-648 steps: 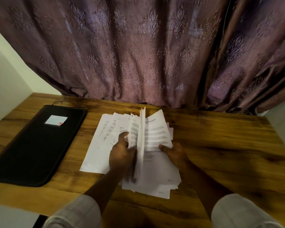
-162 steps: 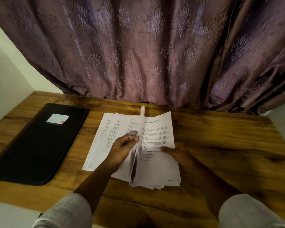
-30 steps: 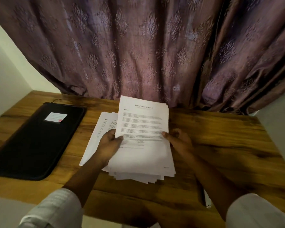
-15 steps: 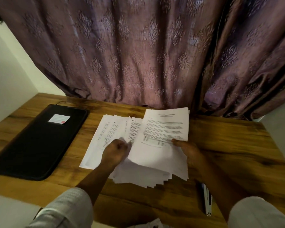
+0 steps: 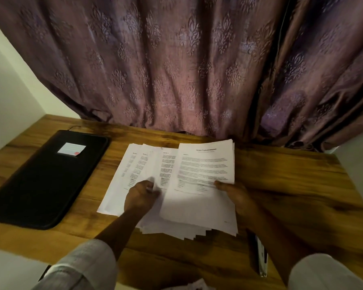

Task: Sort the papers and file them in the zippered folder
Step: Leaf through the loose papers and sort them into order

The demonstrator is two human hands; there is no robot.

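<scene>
A thick stack of printed white papers (image 5: pixel 203 181) lies tilted on the wooden desk (image 5: pixel 291 189), its top sheet headed with a title. My right hand (image 5: pixel 235 193) grips this stack at its right edge, thumb on top. To the left, a few more printed sheets (image 5: pixel 134 168) lie fanned out flat. My left hand (image 5: pixel 140 195) rests on these fanned sheets with its fingers curled, pinching a sheet's edge. The black zippered folder (image 5: pixel 44 185) lies closed at the desk's left, a small white label with a red dot (image 5: pixel 71 149) on its cover.
A purple patterned curtain (image 5: pixel 176 70) hangs along the desk's back edge. A pen-like object (image 5: pixel 261 256) lies on the desk near the front edge, under my right forearm. White walls stand at both sides. Bare wood stretches to the right of the papers.
In the last second the thick stack came down from an upright hold and shifted right onto the desk. My left hand let go of it and dropped onto the fanned sheets.
</scene>
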